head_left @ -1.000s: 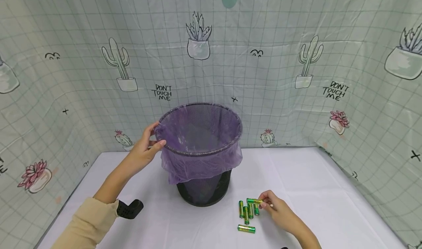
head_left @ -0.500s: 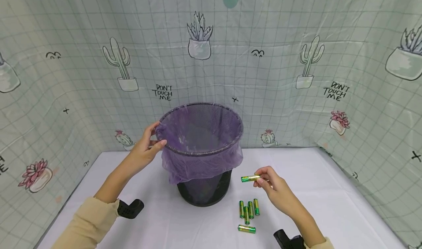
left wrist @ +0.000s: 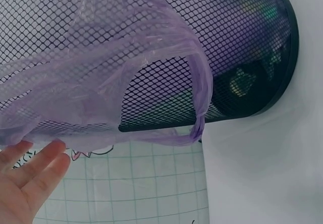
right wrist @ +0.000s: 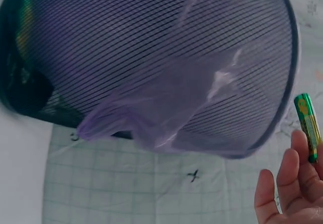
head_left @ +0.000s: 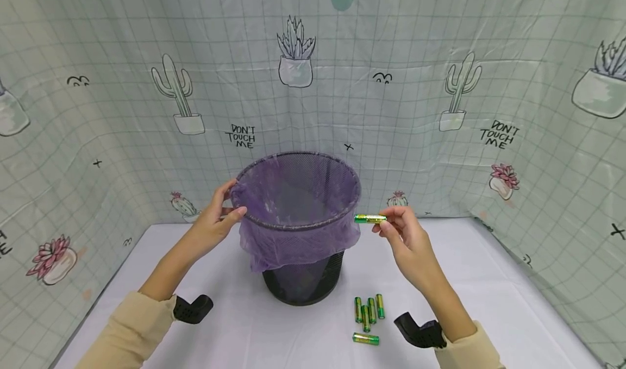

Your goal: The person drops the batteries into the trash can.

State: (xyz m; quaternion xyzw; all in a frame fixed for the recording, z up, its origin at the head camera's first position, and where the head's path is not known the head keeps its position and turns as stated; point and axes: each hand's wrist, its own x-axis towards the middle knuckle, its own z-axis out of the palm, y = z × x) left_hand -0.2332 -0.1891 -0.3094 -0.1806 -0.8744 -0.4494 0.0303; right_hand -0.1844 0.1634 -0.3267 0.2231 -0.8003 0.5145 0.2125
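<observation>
A black mesh wastebasket stands on the table, lined with a thin purple bag folded down over its rim. My left hand holds the rim at its left side, thumb on the near side and fingers farther round; in the left wrist view its fingertips meet the bag. Between thumb and fingers, my right hand pinches a green-and-gold battery, lying level just right of the rim. The right wrist view shows that battery beside the rim. Below it, several like batteries lie on the table.
Through the mesh near the basket's base, green and gold shapes show dimly. A white cloth covers the table. Behind and at both sides hangs a checked curtain printed with cacti. Black camera mounts jut from both wrists.
My right hand has lifted one battery from the group and carried it up to rim height beside the wastebasket. The left hand has stayed at the rim.
</observation>
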